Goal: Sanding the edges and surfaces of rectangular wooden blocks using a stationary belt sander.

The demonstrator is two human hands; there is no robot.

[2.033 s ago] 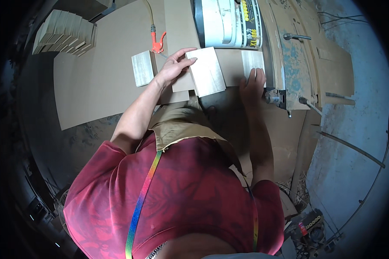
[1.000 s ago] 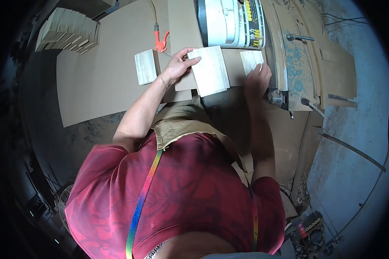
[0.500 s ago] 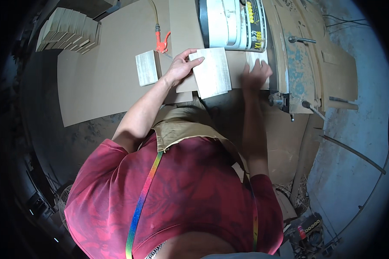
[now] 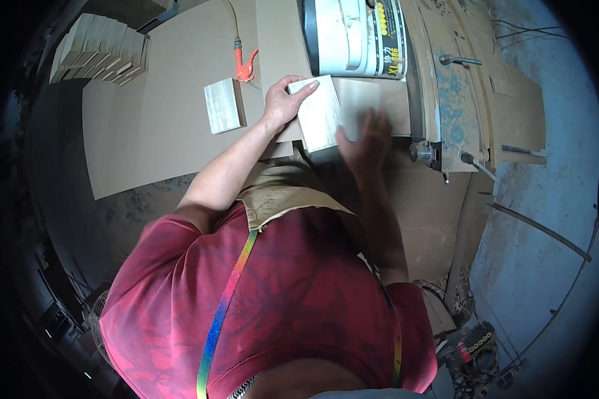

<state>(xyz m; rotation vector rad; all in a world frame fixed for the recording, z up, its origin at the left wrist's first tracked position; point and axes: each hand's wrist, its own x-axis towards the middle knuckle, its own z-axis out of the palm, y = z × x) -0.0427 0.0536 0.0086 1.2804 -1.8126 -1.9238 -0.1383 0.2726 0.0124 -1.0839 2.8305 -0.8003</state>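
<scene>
Left forearm slanted inward, the left hand [image 4: 284,105] grips a wooden board [image 4: 318,118] at the table's [image 4: 160,113] near edge, thumb on top, while the right hand [image 4: 367,141], blurred, fingers apart, meets a second board [image 4: 359,98] alongside, its hold indeterminable.

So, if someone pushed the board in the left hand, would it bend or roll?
The board probably won't bend much: its edges look straight, with the left hand gripping one side. It's unlikely to roll, being flat and four-cornered.
</scene>
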